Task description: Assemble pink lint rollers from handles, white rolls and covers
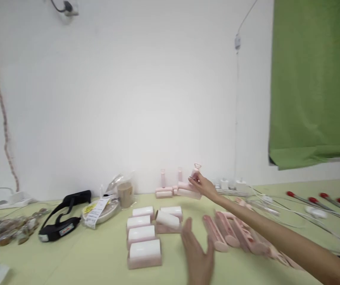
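Note:
My right hand [201,184] grips the handle of a pink lint roller [189,190] near the wall, its heart-shaped loop pointing up. Beside it stand more pink lint rollers [164,192] with upright handles. My left hand [198,253] hovers low in front with fingers apart and holds nothing. To its left lie several white sticky rolls in pink covers [144,251], arranged in two columns. One white roll [167,219] sits tilted on its pink cover. Right of my left hand, several empty-looking pink roller parts [216,233] lie side by side, partly hidden by my right forearm.
At the left are a black strap [64,215], a tape roll [125,194] in plastic, a white dish [110,211] with a label and a pile of small items [18,227]. White cables [265,206] and red-tipped rods [315,201] lie at the right.

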The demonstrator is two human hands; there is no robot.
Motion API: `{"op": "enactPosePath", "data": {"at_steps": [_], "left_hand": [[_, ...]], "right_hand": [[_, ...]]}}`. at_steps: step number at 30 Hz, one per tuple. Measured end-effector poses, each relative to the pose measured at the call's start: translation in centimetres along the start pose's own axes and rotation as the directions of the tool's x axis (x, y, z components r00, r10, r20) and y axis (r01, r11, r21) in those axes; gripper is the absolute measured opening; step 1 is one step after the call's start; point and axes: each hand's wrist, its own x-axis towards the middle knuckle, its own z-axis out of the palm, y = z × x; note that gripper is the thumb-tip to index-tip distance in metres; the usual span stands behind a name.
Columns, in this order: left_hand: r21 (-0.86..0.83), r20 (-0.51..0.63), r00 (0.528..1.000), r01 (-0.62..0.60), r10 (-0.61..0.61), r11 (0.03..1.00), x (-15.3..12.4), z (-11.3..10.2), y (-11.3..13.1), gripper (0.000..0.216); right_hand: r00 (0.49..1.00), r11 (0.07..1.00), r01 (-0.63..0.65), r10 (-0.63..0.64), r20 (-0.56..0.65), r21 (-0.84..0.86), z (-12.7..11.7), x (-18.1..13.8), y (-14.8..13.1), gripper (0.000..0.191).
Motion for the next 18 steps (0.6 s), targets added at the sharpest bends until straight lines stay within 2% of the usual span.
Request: {"op": "enactPosePath", "data": {"at_steps": [2,4,6,7,9,11,15,18], "left_hand": [[-0.050,-0.073,0.997,0.010,-0.014,0.999,0.0,-1.7,0.1,0.053],[-0.090,-0.056,0.998,0.019,-0.024,0.996,-0.2,-3.3,0.1,0.063],[-0.135,0.125,0.990,0.076,-0.059,0.988,-0.8,-4.7,0.0,0.074],[-0.146,0.252,0.964,0.129,-0.089,0.981,-1.2,-5.2,-0.2,0.078],[-0.136,0.462,0.875,0.231,-0.144,0.963,-1.9,-6.2,-0.5,0.082],[-0.118,0.537,0.826,0.276,-0.172,0.954,-2.3,-6.8,-0.8,0.085],[-0.128,0.507,0.847,0.259,-0.162,0.957,-1.8,-7.2,-1.3,0.073],[-0.060,0.368,0.921,0.163,-0.130,0.985,-1.2,-7.4,-1.9,0.063]], "right_hand": [[0.997,0.997,0.070,-0.072,0.033,0.042,-2.1,-2.7,-1.0,0.027],[0.987,0.988,0.124,-0.132,0.086,0.094,-3.2,-6.3,-1.7,0.025],[0.970,0.975,0.156,-0.181,0.161,0.156,-3.1,-10.0,-2.1,0.022],[0.961,0.969,0.158,-0.195,0.197,0.192,-2.8,-11.7,-2.1,0.020],[0.958,0.962,0.120,-0.177,0.224,0.245,-1.7,-14.4,-2.1,0.018],[0.971,0.962,0.062,-0.120,0.206,0.268,-0.9,-15.8,-2.3,0.019],[0.991,0.953,0.032,-0.070,0.113,0.302,-1.6,-15.6,-3.6,0.022],[0.998,0.895,0.049,-0.027,-0.057,0.443,-4.1,-14.7,-4.5,0.024]]}}
